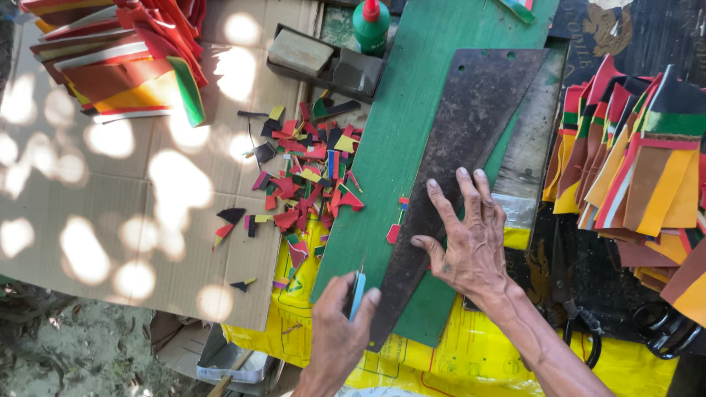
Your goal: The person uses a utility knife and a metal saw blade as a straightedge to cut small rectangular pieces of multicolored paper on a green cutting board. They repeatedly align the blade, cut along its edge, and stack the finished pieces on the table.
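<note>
Left hand grips one blue-handled blade against one dark metal triangle; right hand presses flat, fingers spread, upon it. One green board lies beneath; one tray holds a block.

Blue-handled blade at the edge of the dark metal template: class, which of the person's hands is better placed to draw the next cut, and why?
Left. The left hand already grips the blue-handled blade against the dark metal template's edge on the green board. The right hand lies spread flat on the template, apparently pinning it, so it seems occupied.
</note>
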